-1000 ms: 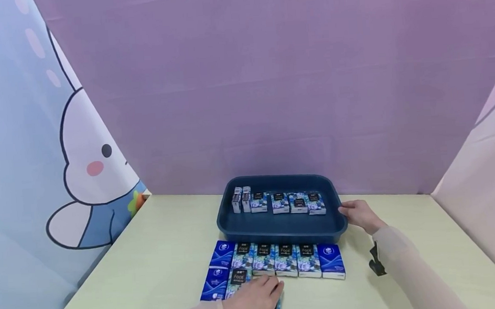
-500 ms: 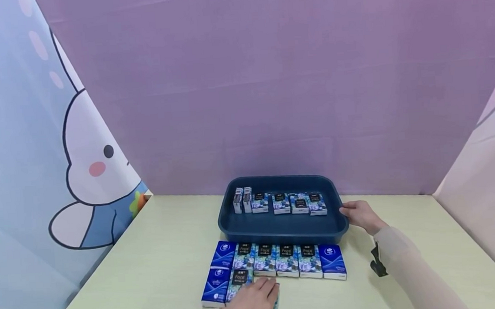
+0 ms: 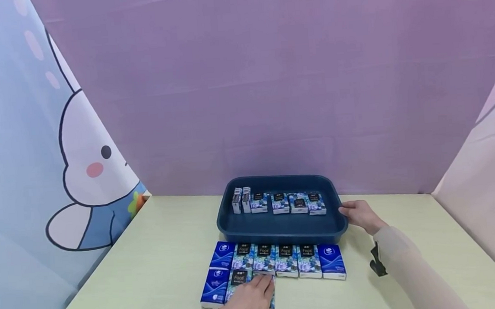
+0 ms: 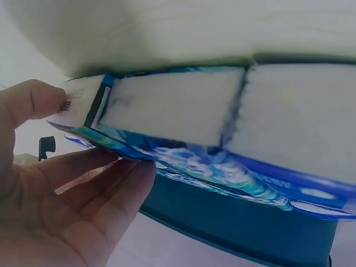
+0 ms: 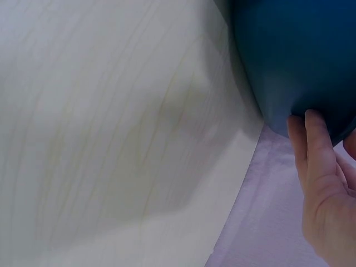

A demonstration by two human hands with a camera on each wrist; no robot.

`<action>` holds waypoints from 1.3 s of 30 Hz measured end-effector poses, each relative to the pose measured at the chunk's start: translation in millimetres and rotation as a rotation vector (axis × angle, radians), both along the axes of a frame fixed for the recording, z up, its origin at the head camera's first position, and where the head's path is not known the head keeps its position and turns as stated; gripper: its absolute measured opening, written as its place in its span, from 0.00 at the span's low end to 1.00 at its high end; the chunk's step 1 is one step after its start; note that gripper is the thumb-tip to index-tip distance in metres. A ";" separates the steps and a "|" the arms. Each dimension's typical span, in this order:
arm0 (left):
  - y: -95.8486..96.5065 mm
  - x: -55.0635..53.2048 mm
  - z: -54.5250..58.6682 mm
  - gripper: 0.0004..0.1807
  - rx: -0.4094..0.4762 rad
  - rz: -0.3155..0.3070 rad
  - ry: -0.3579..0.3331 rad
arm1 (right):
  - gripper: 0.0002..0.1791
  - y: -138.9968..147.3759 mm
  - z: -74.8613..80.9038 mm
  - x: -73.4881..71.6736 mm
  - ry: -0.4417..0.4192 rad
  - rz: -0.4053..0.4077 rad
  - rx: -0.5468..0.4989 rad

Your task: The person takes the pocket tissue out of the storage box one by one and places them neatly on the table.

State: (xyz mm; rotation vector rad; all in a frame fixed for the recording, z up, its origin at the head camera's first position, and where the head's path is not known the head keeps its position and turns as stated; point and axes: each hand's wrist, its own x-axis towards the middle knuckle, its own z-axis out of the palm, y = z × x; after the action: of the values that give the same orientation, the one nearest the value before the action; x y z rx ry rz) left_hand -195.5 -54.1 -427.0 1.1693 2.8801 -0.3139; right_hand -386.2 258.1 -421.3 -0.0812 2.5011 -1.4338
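My left hand (image 3: pixel 246 304) lies over a floral tissue pack (image 3: pixel 272 304) in the second row, thumb at its near end and fingers on its top. In the left wrist view, the thumb and fingers hold this pack (image 4: pixel 79 101) beside another floral pack (image 4: pixel 172 105) and a blue pack (image 4: pixel 297 114). My right hand (image 3: pixel 361 215) holds the right rim of a dark blue tray (image 3: pixel 278 228). From the right wrist, its fingers (image 5: pixel 320 144) press the tray's outer wall, with the thumb mostly out of frame.
Along the tray's front edge runs a row of floral packs (image 3: pixel 285 262) with blue packs (image 3: pixel 222 256) at its ends. Several small floral packs (image 3: pixel 258 203) lie inside the tray, two standing on edge (image 3: pixel 236 201). A purple cloth (image 3: pixel 269 90) hangs behind the table.
My left hand has shifted the floral pack slightly forward and left, closer to its neighbours in the second row. The right hand and tray stay in place.
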 end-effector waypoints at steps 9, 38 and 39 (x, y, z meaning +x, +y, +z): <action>0.2 -1.1 1.1 0.28 -0.021 0.044 -0.015 | 0.25 1.2 -1.8 -1.5 -0.012 -0.006 -0.018; -1.0 -6.0 5.5 0.27 -0.053 0.041 -0.059 | 0.26 1.9 0.1 -1.1 -0.002 -0.007 -0.029; -1.1 -6.4 6.0 0.27 -0.059 0.041 -0.066 | 0.26 1.9 0.4 -1.0 0.000 -0.003 -0.029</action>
State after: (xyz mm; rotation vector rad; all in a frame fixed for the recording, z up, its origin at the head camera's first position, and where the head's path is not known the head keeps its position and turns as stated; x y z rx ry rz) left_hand -201.9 -55.1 -421.0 1.0887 2.8140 -0.3502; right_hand -387.2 260.0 -420.9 -0.0825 2.4822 -1.4717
